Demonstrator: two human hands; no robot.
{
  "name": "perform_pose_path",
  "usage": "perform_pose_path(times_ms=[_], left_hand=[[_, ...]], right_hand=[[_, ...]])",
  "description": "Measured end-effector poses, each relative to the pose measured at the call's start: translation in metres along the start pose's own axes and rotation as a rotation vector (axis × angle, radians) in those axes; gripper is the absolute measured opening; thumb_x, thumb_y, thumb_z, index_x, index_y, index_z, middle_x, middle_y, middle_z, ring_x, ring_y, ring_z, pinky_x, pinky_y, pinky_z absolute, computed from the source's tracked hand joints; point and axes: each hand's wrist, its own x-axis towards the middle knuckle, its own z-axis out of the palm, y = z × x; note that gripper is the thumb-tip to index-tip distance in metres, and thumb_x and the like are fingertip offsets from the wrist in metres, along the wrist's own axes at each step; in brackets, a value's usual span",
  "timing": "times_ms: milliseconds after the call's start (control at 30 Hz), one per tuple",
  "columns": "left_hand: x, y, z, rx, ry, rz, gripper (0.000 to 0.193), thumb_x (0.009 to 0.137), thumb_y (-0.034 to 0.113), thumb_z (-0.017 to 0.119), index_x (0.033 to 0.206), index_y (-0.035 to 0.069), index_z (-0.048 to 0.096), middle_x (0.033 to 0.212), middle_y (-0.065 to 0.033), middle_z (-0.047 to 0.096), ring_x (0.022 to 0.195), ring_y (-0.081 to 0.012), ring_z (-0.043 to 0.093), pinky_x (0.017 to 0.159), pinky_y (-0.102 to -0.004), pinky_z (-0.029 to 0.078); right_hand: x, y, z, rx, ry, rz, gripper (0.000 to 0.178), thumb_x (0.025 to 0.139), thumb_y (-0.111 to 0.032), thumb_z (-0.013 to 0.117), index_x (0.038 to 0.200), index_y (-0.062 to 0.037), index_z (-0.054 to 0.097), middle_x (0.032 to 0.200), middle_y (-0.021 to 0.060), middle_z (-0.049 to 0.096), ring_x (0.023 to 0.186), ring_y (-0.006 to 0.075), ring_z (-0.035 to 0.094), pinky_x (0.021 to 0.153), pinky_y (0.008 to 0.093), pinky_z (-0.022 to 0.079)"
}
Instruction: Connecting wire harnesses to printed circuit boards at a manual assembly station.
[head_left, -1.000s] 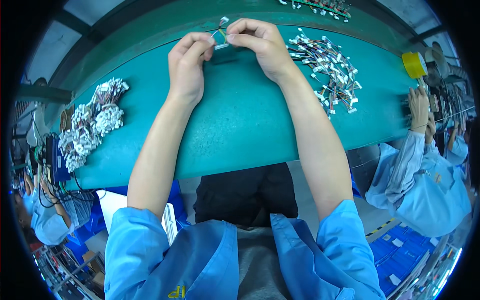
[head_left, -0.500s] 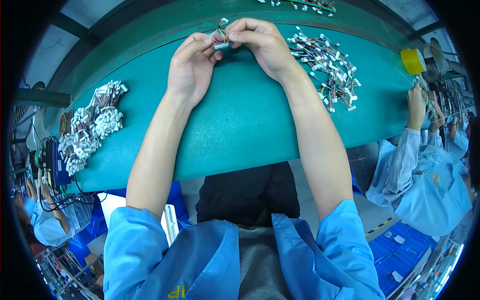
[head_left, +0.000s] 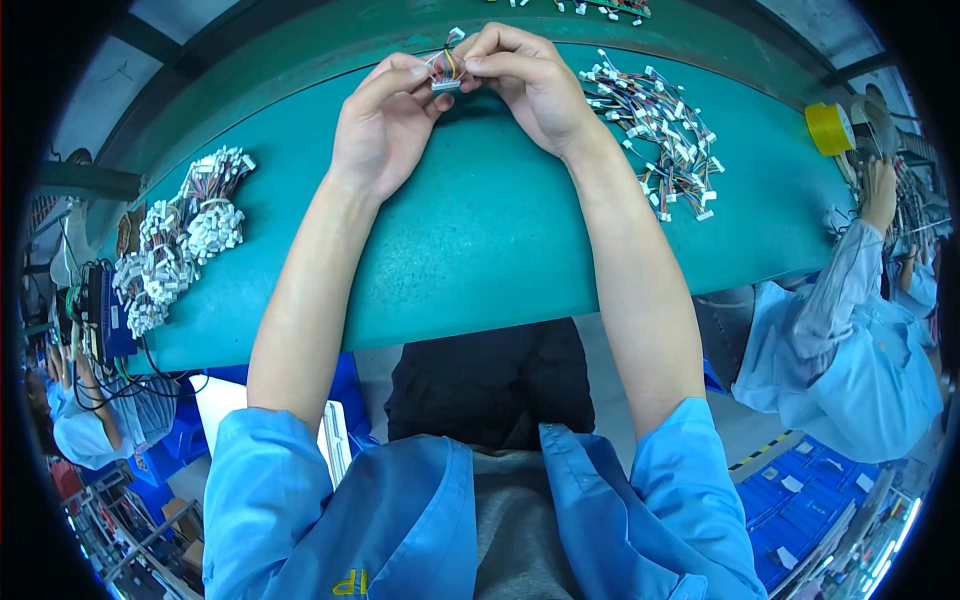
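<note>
Between my two hands, over the far middle of the green table [head_left: 470, 240], is a small wire harness [head_left: 446, 84] with a wide white connector at its lower end and a smaller white one on top. Its short coloured wires bow outward. My left hand [head_left: 385, 120] pinches the wires from the left with thumb and fingers. From the right, my right hand [head_left: 528, 85] pinches them too, its fingertips partly hiding the wires. A loose pile of similar harnesses [head_left: 665, 140] lies just right of my right hand.
Bundled harnesses with white connectors [head_left: 185, 240] are heaped at the table's left. A yellow roll [head_left: 828, 130] stands at the right end, near a co-worker in blue [head_left: 840, 350]. A green circuit board [head_left: 625, 8] sits beyond the far edge. Blue crates [head_left: 810, 500] are at the lower right.
My hands stay at nearly the same place, still pinching the harness, which has shifted very slightly. The co-worker's hand on the right has moved farther away, up toward the yellow roll.
</note>
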Motion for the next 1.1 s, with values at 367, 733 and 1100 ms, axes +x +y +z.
perform_pose_path(times_ms=[367,733,1100], left_hand=[[0.0,0.003,-0.005,-0.05,-0.028,-0.042,0.013,0.095,0.014,0.058,0.093,0.004,0.068,0.106,-0.0158,0.07,0.1,-0.0243,0.062,0.088,-0.033,0.041],[0.003,0.0,-0.007,-0.052,0.008,-0.041,0.014,0.095,0.014,0.059,0.094,0.005,0.07,0.106,-0.0142,0.07,0.101,-0.0228,0.061,0.088,-0.0329,0.041],[0.003,-0.001,-0.009,-0.015,0.051,-0.026,0.014,0.097,0.015,0.059,0.1,0.005,0.069,0.111,-0.0138,0.069,0.103,-0.0226,0.061,0.089,-0.0336,0.041]], right_hand=[[0.0,0.0,0.002,-0.02,-0.01,0.014,0.01,0.094,-0.011,0.061,0.092,-0.0037,0.067,0.1,0.0095,0.067,0.089,0.0151,0.058,0.086,0.0273,0.045],[-0.001,0.0,0.002,-0.062,0.025,0.06,0.01,0.095,-0.012,0.06,0.094,-0.0043,0.067,0.09,0.0062,0.065,0.084,0.0127,0.06,0.082,0.0242,0.046],[0.0,0.001,0.004,-0.166,0.067,0.032,0.012,0.095,-0.013,0.061,0.096,-0.0032,0.068,0.088,0.0061,0.065,0.082,0.0114,0.059,0.08,0.0236,0.046]])
